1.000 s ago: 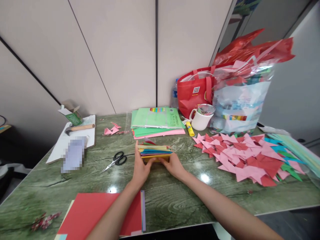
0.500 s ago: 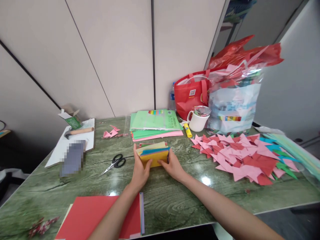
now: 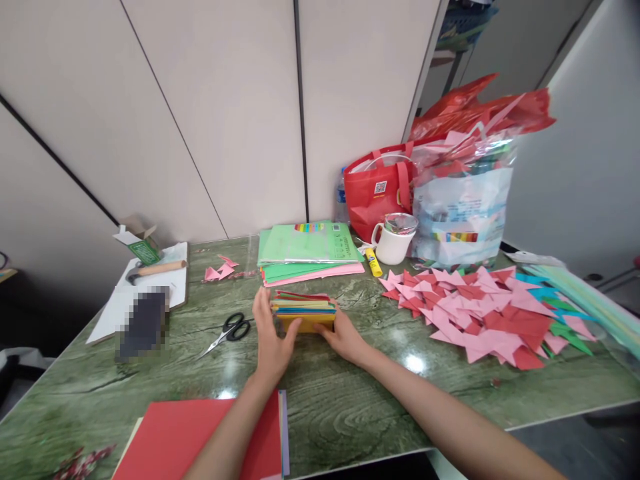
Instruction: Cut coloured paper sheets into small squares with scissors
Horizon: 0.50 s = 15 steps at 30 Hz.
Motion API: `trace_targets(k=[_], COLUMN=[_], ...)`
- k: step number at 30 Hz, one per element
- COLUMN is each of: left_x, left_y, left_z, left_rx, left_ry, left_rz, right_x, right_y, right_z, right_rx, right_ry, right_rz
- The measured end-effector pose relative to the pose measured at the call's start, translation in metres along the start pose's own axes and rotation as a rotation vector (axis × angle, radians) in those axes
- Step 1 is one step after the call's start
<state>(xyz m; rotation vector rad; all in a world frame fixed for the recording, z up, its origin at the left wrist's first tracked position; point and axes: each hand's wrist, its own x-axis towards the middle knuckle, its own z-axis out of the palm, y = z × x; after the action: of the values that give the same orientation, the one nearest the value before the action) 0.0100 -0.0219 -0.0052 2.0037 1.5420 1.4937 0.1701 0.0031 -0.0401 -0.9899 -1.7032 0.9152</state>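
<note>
A small stack of coloured paper squares (image 3: pixel 304 311), yellow at the front with blue, green and red edges on top, stands on the green marbled table (image 3: pixel 350 400) in the middle of the view. My left hand (image 3: pixel 269 340) grips its left side, thumb on the yellow front. My right hand (image 3: pixel 344 337) grips its right side. Both hands are closed on the stack, which rests on the table.
Black scissors (image 3: pixel 227 331) lie left of the stack. Green and pink paper sheets (image 3: pixel 310 252) lie behind it. A pile of pink and red folded triangles (image 3: pixel 480 310) fills the right. A white mug (image 3: pixel 393 241), glue stick (image 3: pixel 373 262), red bag (image 3: pixel 380 190), plastic bag (image 3: pixel 463 200), hammer (image 3: pixel 153 270) and red sheets (image 3: pixel 195 440) are around.
The stack was tilted up with its yellow face showing half a second ago and now sits lower and flatter between my hands. The camera drifted slightly right.
</note>
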Motion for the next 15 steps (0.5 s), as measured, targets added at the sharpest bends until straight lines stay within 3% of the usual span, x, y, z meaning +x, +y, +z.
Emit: trace_targets(k=[3, 7, 10, 15], left_x=[-0.001, -0.001, -0.002, -0.003], left_y=[-0.003, -0.003, -0.002, -0.004], left_z=[0.002, 0.002, 0.001, 0.002], left_rx=[-0.095, -0.135, -0.089, -0.202], left_ry=[-0.099, -0.029, -0.087, -0.054], left_rz=[-0.067, -0.049, 0.021, -0.114], right_x=[-0.001, -0.003, -0.004, -0.005], right_y=[-0.002, -0.008, -0.011, -0.013], right_z=[0.0, 0.001, 0.003, 0.004], right_rx=[0.0, 0.046, 0.077, 0.03], right_ry=[-0.011, 0.013, 0.024, 0.065], right_rz=[-0.012, -0.029, -0.03, -0.016])
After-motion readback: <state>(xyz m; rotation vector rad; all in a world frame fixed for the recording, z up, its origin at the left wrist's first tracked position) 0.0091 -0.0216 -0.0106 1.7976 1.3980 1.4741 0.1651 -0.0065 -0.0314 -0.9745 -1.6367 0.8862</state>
